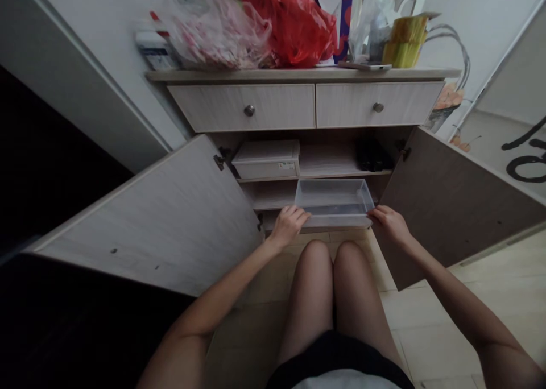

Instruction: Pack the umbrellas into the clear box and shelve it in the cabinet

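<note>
Both doors of the shoe cabinet point(298, 75) were already swung open, the left door point(140, 218) and the right door point(452, 207) standing wide. My hands were low at the opening. My left hand point(288, 226) and right hand point(390, 225) had their fingers slightly spread at either front corner of a clear plastic tray point(334, 203), though I could not tell how firmly they held it. The tray sat at the front of the lower shelf, not yet off it. Above it, a lidded storage box point(265, 160) rested on the upper shelf.
</note>
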The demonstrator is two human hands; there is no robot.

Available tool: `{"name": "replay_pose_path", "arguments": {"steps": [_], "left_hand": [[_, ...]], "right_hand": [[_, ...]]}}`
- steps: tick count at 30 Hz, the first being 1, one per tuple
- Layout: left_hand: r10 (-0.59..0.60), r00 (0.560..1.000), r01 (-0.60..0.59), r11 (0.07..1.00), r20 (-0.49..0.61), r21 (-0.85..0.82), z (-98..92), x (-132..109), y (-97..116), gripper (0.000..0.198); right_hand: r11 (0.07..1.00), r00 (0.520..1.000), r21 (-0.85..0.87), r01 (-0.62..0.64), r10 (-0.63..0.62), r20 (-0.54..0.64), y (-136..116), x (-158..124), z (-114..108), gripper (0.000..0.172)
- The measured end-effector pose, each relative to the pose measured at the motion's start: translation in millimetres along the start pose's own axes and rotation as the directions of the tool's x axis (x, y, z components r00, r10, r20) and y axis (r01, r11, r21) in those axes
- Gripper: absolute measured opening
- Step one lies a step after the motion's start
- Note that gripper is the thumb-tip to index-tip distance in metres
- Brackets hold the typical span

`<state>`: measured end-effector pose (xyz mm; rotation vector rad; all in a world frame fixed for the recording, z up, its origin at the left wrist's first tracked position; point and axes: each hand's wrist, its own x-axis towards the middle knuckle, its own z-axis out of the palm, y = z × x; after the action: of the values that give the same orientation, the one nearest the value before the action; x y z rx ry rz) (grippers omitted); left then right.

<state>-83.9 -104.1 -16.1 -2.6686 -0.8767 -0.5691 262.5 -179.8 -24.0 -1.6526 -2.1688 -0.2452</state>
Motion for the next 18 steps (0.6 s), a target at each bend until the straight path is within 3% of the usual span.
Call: {"name": "replay_pose_path", "arguments": {"steps": [6,10,13,14,16,18], "left_hand": [[-0.058,0.998,0.059,0.993,0.012,-0.103,24.8,-52.5,25.6,0.025],[-0.128,0.992,0.128,0.978,0.007,-0.166,31.8,-67.1,36.8,0.027],[-0.27,0.963,0.25,0.918,-0.025,-0.308,38.1,-66.9,39.6,0.027],[-0.362,0.931,0.319,0.873,-0.051,-0.368,41.3,-64.7,39.0,0.029],[-0.598,0.799,0.486,0.706,-0.065,-0.514,49.0,-58.0,35.9,0.043],[-0.764,0.639,0.595,0.413,0.094,-0.69,57.7,-50.8,31.8,0.06]], "right_hand": [[0.999,0.995,-0.004,0.036,-0.035,0.095,-23.8,-40.2,16.7,0.024],[0.998,0.992,0.015,0.058,-0.059,0.113,-26.9,-45.1,20.5,0.023],[0.995,0.989,0.037,0.088,-0.092,0.117,-24.2,-44.2,21.9,0.023],[0.994,0.987,0.041,0.099,-0.103,0.121,-23.2,-43.6,22.6,0.023],[0.992,0.984,0.037,0.117,-0.121,0.13,-21.7,-42.3,23.9,0.023],[0.991,0.981,0.02,0.129,-0.131,0.143,-21.3,-40.9,24.3,0.022]]}}
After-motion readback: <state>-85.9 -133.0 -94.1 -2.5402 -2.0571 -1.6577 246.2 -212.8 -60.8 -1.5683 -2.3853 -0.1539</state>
